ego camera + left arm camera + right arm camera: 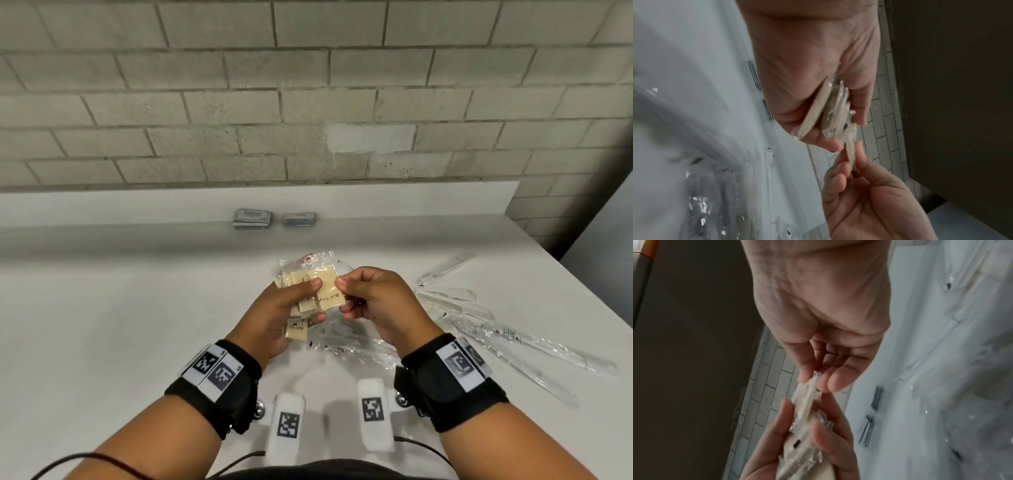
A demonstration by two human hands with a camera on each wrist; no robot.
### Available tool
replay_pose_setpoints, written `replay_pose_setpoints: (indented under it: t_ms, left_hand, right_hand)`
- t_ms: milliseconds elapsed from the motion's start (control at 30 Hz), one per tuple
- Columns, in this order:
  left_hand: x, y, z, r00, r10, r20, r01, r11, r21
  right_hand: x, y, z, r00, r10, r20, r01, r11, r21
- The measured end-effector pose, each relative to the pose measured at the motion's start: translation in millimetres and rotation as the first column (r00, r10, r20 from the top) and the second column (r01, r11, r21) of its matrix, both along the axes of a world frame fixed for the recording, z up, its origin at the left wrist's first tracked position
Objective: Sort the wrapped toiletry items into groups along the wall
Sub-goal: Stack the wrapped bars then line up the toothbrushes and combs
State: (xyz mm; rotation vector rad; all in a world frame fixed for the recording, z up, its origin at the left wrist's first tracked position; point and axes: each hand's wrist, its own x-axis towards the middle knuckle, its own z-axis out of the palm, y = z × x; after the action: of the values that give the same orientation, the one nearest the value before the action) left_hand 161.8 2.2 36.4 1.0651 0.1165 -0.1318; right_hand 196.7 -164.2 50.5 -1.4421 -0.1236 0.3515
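Holding a fanned bunch of cream soap packets (301, 301) above the white bench (120, 308), the left hand (274, 318) has its fingers (317, 318) and thumb clamped around them; several packets, the exact count unclear under the crinkled clear wrap. The right hand (373, 305) pinches the top soap packet (329, 291), thumb above and fingers (347, 306) curled below, right beside the left thumb. That packet reads "Bath Soap". Both wrists are raised, palms turned inward. Back against the brick wall (308, 85) sit two stacks of grey sachets (252, 219) and (298, 219), just beside each other, print too small to read. To the right lie clear-wrapped long toiletry items (479, 318), scattered, among them one comb.
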Motion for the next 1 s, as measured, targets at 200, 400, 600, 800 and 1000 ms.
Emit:
replay_pose_setpoints:
  t_ms: [200, 400, 600, 800, 1000]
  left_hand:
    - [12, 4, -8, 0.993, 0.113, 0.018, -0.112, 0.992, -0.065]
    - [25, 7, -9, 0.977, 0.196, 0.083, -0.203, 0.975, 0.088]
    - [26, 6, -16, 0.97, 0.218, 0.11, -0.229, 0.968, 0.105]
    - [29, 6, -23, 0.969, 0.245, 0.03, -0.246, 0.968, 0.044]
    - [32, 16, -24, 0.964, 0.26, 0.056, -0.266, 0.948, 0.173]
  right_hand:
    - [4, 12, -2, 0.999, 0.015, -0.04, -0.014, 0.999, 0.035]
    - [22, 12, -3, 0.994, 0.052, 0.093, -0.021, 0.952, -0.307]
    - [42, 11, -5, 0.997, 0.064, 0.032, -0.056, 0.976, -0.21]
    - [51, 27, -21, 0.99, -0.028, -0.139, 0.039, 0.996, 0.083]
    - [63, 29, -17, 0.984, 0.115, 0.134, -0.091, 0.981, -0.169]
